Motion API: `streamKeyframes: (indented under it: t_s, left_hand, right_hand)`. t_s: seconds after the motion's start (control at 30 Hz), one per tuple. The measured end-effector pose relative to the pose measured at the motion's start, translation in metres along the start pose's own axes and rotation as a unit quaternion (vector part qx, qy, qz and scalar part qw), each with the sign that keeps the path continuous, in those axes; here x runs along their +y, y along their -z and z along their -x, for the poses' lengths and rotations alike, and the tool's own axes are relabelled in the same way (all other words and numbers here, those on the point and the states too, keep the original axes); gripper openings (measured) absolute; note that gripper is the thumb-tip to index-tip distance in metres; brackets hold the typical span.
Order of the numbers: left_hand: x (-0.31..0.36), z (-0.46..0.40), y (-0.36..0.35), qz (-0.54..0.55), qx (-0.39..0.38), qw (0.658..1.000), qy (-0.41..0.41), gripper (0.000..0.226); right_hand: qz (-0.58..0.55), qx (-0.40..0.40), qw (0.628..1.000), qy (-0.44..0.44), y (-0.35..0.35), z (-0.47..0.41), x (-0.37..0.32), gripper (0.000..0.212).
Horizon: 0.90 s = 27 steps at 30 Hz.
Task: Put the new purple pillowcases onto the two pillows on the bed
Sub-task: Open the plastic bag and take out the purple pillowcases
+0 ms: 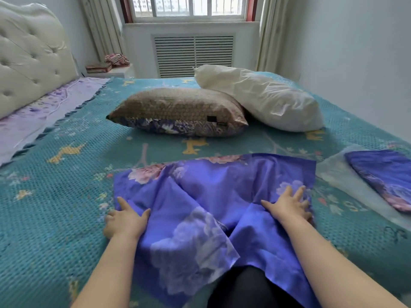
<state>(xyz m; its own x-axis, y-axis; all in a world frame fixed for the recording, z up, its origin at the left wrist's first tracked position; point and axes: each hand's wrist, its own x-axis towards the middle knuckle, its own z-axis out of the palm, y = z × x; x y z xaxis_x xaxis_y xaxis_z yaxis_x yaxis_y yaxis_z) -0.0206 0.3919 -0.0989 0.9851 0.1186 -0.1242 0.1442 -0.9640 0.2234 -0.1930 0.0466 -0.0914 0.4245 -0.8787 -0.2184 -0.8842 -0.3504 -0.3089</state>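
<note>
While your flat left hand [124, 221] and right hand [289, 205] smoothed the purple pillowcase [211, 196] at the bed's [55, 207] near edge, neither gripped it. Next, I think, you needed its opening and a pillow [178, 112].

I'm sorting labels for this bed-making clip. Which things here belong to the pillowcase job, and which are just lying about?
Belong to the job:
- spread purple pillowcase, under left hand and right hand
- folded purple pillowcase at right
- brown patterned pillow
- white pillow

Just lying about:
- teal bedspread
- lilac sheet
- items on the nightstand
</note>
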Motion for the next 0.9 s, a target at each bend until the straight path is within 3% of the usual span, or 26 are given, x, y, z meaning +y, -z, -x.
streamKeyframes:
  t_s: [0.1,0.17,0.27,0.33,0.37,0.43,0.5,0.57,0.63,0.7,0.77,0.83,0.9]
  left_hand:
    - [-0.003,-0.012,0.009,0.111,-0.091,0.989,-0.045,0.100]
    - [0.000,-0.008,0.014,0.234,-0.094,0.963,-0.092,0.087]
    - [0.000,-0.011,0.040,0.249,0.087,0.958,-0.113,0.042]
    - [-0.008,-0.026,0.065,0.241,0.226,0.938,-0.100,0.036]
    - [-0.013,-0.034,0.077,0.238,0.251,0.934,-0.087,0.042]
    - [-0.021,-0.052,0.076,0.209,0.194,0.957,-0.046,0.065]
    - [-0.026,-0.056,0.055,0.187,0.063,0.980,-0.001,0.088]
    - [-0.030,-0.046,0.028,0.162,-0.014,0.986,0.025,0.096]
    - [-0.032,-0.032,0.008,0.174,-0.024,0.984,0.027,0.093]
    - [-0.032,-0.027,-0.002,0.266,-0.065,0.961,0.021,0.084]
    - [-0.038,-0.031,0.003,0.340,-0.123,0.933,-0.007,0.081]
    - [-0.045,-0.031,0.029,0.333,-0.092,0.938,-0.038,0.064]
    - [-0.057,-0.035,0.061,0.230,0.042,0.972,-0.025,0.052]
  right_hand:
    - [-0.032,0.004,0.999,0.001,0.002,-0.003,-0.001,0.094]
    - [-0.047,-0.030,0.997,0.049,0.000,-0.007,-0.001,0.071]
    - [-0.056,0.015,0.990,0.130,0.011,-0.008,-0.001,0.051]
    - [-0.085,0.114,0.981,0.131,0.025,-0.012,0.003,0.048]
    - [-0.077,0.153,0.977,0.129,0.031,-0.014,0.004,0.046]
    - [-0.014,0.173,0.978,0.120,0.038,-0.015,0.004,0.044]
    - [0.021,0.173,0.976,0.133,0.036,-0.013,0.000,0.044]
    - [-0.011,0.125,0.973,0.196,0.030,-0.005,-0.011,0.037]
    - [-0.038,0.000,0.963,0.268,0.020,0.013,-0.025,0.030]
    - [-0.036,-0.108,0.950,0.291,0.009,0.031,-0.036,0.042]
    - [-0.010,-0.114,0.959,0.260,0.003,0.041,-0.045,0.059]
    - [0.016,-0.105,0.971,0.215,0.001,0.046,-0.050,0.063]
    - [-0.037,-0.145,0.971,0.184,0.000,0.047,-0.052,0.051]
